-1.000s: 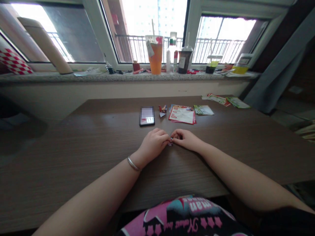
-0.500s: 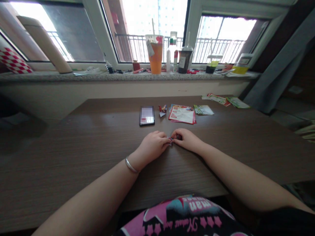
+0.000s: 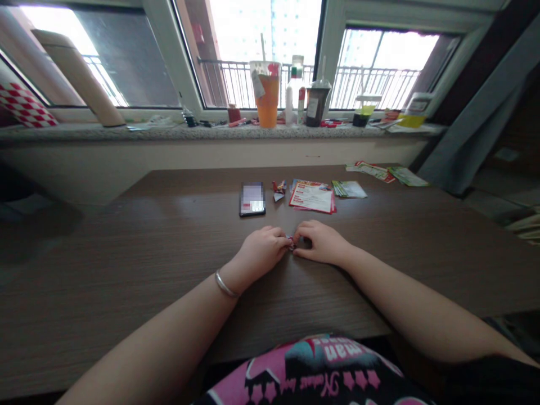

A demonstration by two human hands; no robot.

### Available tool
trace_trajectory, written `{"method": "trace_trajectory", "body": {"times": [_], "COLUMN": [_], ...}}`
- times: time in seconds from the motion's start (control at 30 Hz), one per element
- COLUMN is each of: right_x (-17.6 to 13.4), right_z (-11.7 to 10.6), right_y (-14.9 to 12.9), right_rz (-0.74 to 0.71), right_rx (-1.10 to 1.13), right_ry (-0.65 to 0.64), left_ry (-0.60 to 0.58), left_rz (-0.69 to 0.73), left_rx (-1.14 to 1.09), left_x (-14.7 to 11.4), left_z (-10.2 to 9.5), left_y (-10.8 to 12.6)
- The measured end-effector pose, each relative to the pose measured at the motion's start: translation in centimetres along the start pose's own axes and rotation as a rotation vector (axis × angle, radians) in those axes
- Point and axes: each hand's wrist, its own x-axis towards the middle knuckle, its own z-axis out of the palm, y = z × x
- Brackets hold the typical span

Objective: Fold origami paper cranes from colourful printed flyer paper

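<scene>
Lying nearest of all, below the phone, is a printed shirt [image 3: 320,371] in black and pink, with two bare forearms reaching past it over the brown table [image 3: 169,253]. A silver bangle [image 3: 225,284] circles the left wrist, nearer than the phone. Just to the near side of the phone and a little right of it, the left hand [image 3: 264,247] has its thumb and fingers clamped on a small colourful scrap [image 3: 291,243]. The right hand [image 3: 323,243], farther right of the phone, meets it there with thumb and forefinger curved and apart, the tips close against the scrap; whether they touch it, I cannot tell. The phone [image 3: 252,199] itself lies flat, screen up. Just right of the phone sits a crumpled wrapper [image 3: 278,191], then a stack of red-edged cards [image 3: 312,196], then a smaller fan of green and white cards [image 3: 349,189]. Well right of the phone and farther back, more leaflets [image 3: 375,171] lie spread. Beyond the phone runs a stone windowsill [image 3: 160,134], bearing a tall orange drink [image 3: 266,98] and a dark cup [image 3: 317,104], with bright windows [image 3: 261,28] behind.
</scene>
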Motion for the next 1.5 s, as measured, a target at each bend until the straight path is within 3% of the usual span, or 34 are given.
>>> {"method": "trace_trajectory", "body": {"times": [0.5, 0.8, 1.23, 1.5], "right_x": [-0.2, -0.2, -0.3, 0.1], "right_z": [-0.7, -0.6, -0.3, 0.1], "right_y": [-0.8, -1.1, -0.9, -1.1], "right_rz": [0.036, 0.086, 0.032, 0.138], "right_rx": [-0.215, -0.137, 0.009, 0.328], "right_ry": [-0.02, 0.034, 0.121, 0.148], "left_ry": [0.039, 0.142, 0.37, 0.486], "left_rz": [-0.054, -0.035, -0.153, -0.258], "left_rx": [-0.136, -0.17, -0.418, -0.701], "left_x": [0.0, 0.3, 0.2, 0.0], "left_z": [0.3, 0.6, 0.9, 0.1], "left_y": [-0.2, -0.3, 0.0, 0.9]}}
